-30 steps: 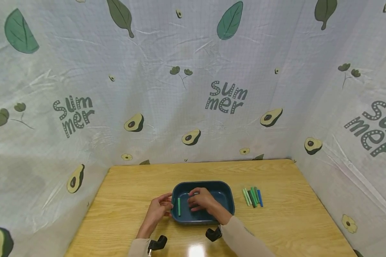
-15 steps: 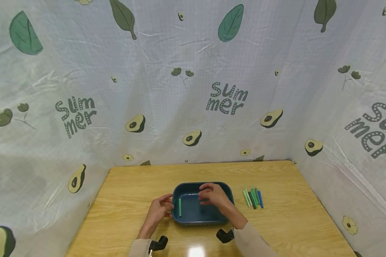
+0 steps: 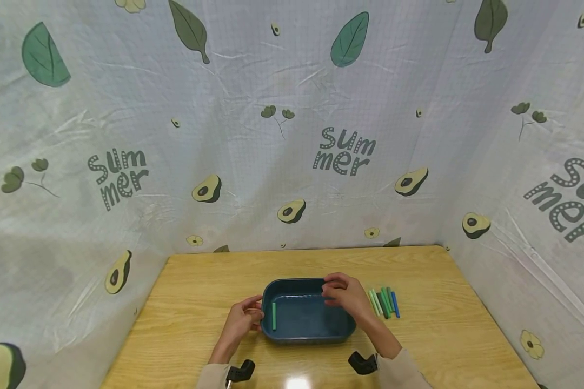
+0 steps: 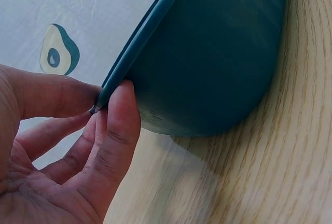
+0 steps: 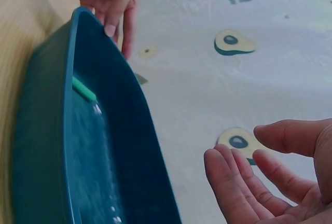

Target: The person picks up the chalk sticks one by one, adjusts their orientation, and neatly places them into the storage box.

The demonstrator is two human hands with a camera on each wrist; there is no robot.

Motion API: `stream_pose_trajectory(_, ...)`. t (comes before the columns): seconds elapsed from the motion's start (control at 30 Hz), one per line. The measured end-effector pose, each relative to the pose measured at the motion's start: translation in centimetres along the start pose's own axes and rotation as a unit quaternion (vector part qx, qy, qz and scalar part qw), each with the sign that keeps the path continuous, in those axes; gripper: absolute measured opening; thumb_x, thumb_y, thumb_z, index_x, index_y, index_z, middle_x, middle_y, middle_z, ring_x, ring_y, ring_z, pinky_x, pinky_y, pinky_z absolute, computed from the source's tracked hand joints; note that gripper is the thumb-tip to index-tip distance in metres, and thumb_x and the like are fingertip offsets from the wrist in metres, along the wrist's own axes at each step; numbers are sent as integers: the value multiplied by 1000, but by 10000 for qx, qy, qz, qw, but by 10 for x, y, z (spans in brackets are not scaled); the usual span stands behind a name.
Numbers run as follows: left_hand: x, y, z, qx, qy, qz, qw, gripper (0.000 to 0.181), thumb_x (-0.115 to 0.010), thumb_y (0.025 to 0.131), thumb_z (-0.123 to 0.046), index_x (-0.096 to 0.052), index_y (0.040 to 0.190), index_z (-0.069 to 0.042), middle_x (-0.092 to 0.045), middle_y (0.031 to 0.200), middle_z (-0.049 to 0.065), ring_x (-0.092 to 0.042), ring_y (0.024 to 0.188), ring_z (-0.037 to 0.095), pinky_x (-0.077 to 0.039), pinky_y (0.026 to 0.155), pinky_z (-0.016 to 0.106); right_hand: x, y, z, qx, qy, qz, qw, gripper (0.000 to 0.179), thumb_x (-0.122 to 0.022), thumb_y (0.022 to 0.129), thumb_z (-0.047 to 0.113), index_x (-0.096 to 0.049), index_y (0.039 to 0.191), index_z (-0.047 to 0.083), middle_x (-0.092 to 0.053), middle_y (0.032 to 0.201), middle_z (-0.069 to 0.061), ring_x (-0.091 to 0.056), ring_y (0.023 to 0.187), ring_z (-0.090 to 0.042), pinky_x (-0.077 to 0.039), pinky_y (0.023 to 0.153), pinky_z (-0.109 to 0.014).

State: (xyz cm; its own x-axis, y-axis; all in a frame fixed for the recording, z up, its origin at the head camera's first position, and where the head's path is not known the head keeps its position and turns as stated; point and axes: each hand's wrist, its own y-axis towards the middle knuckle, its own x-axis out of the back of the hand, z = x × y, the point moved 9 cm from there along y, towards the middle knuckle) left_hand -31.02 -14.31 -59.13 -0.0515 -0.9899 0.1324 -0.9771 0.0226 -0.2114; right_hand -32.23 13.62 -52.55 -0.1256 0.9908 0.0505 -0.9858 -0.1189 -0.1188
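A dark blue rectangular tray (image 3: 303,340) stands on the table, with one green crayon-like stick (image 3: 274,316) lying along its left end. My left hand (image 3: 239,324) pinches the tray's left rim between thumb and fingers, as the left wrist view makes plain. Over the tray's right end is my right hand (image 3: 347,296), its fingers loosely bent and apart, nothing held. In the right wrist view that right hand (image 5: 280,182) is clear of the tray wall (image 5: 41,130), and the green stick (image 5: 84,89) shows inside.
Right of the tray lies a row of several similar sticks (image 3: 383,302), light green, green, dark and blue. The wooden table (image 3: 209,281) meets a white printed sheet (image 3: 253,151) at the back and sides.
My right hand has moved right, from above the middle of the tray to its right end. The left hand stays at the left rim, and the green stick lies where it was.
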Motion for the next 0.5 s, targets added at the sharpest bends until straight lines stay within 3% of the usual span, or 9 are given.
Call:
stream_pose_trajectory(0.2,0,0,1,-11,6,-23,10000,50,-61,85,6,-55,135,3,-57,112,20,-59,82,15,-58,65,40,23,-14,5,233,-140,-271,9993,34,-64,92,7,-58,124,-1,-63,114,-25,-69,96,-30,-60,81,-38)
stream_pose_trajectory(0.5,0,-1,0,-71,4,-2,10000,50,-61,85,5,-54,135,3,-57,113,21,-59,83,16,-58,64,38,66,-25,3,409,-303,-1077,9929,35,-68,91,10,-60,124,1,-66,113,-21,-70,93,-20,-60,81,-35)
